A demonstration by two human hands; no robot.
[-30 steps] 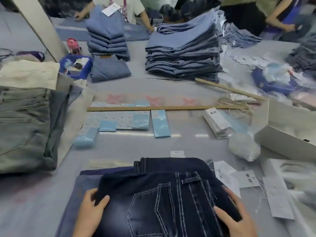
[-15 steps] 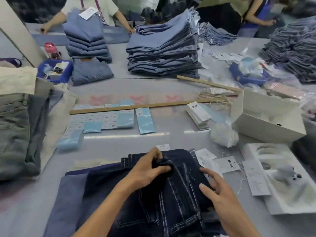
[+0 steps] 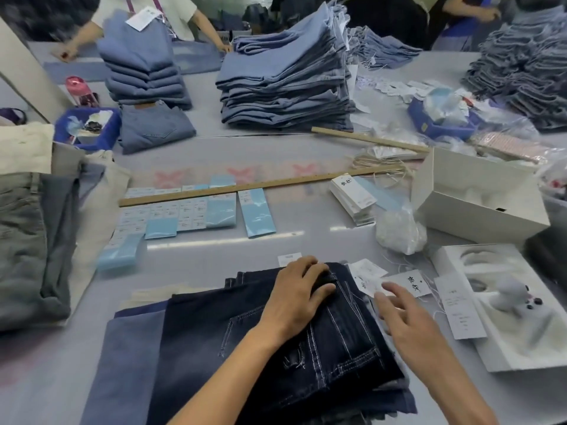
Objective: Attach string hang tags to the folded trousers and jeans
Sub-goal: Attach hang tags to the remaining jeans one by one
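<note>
Grey desk [image 3: 306,219], denim stacks at top of frame. Dark jeans [image 3: 276,332] lie folded at bottom centre. Left hand [image 3: 294,296] pinches the waistband near a belt loop. Right hand [image 3: 408,320], fingers spread & holding nothing, is nearer the hang tag [image 3: 411,283], which lies just right of the waistband, strings trailing right.

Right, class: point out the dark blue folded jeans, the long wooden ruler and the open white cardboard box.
dark blue folded jeans [image 3: 214,326], head view, bare denim left of the wrist.
long wooden ruler [image 3: 245,188], head view, mid-length.
open white cardboard box [image 3: 478,219], head view, front wall.
</note>
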